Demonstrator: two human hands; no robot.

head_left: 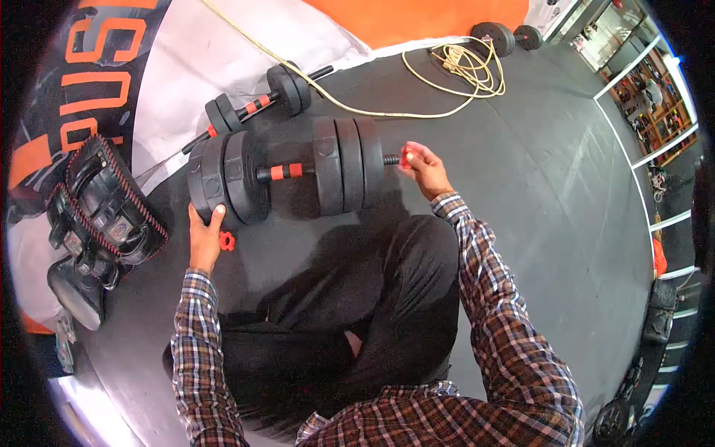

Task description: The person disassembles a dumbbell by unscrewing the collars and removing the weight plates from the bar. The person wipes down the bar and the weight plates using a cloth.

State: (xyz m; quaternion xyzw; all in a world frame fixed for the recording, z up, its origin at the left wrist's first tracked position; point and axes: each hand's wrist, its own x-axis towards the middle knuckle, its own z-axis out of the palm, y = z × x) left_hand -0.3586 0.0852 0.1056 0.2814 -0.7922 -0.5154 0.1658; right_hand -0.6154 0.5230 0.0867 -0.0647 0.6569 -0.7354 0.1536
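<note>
A black dumbbell (287, 172) with a red-banded handle lies across the mat in front of my crossed legs, several weight plates on it. My left hand (205, 242) grips the lower edge of the outer left weight plate (205, 179), thumb and fingers against it. A red star nut (407, 155) is pinched in my right hand (428, 175) at the threaded right end of the bar (391, 159). Whether the nut is on the thread, I cannot tell. Another red star nut (226, 241) lies on the mat beside my left hand.
A second dumbbell (257, 104) lies just behind. Black strapped pads (108, 201) rest at the left. A coiled yellow cable (465, 71) is at the back, near more weights (495, 37). Shelves (655, 97) stand at the far right.
</note>
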